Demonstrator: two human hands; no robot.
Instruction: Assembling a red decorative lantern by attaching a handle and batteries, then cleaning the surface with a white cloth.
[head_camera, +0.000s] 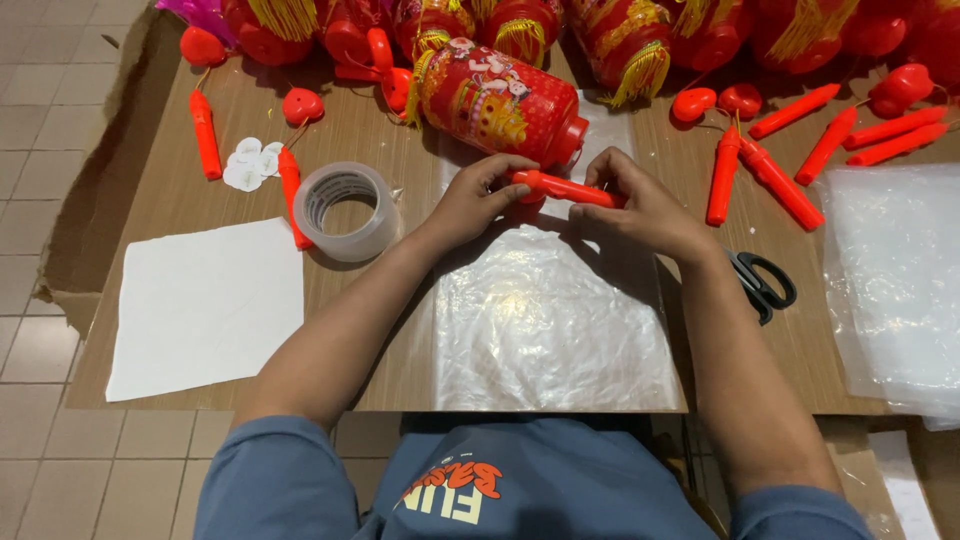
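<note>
Wooden table (400, 150) on tiled floor (40, 120); both hands' fingers (500, 172) clamped on red stick (565, 189)

The red plastic stick (565, 189) lies level, running left to right, lifted just above the clear plastic sheet (545, 320) and pinched at both ends by fingertips. It's a slim, glossy, orange-red rod, slightly thicker toward the left. Right behind it, the red paper lantern (497, 102) rests on its side on the table, a fat cylinder with colourful printed figures, a yellow fringe at its far-left end and a red cap at the right, near the stick.
</note>
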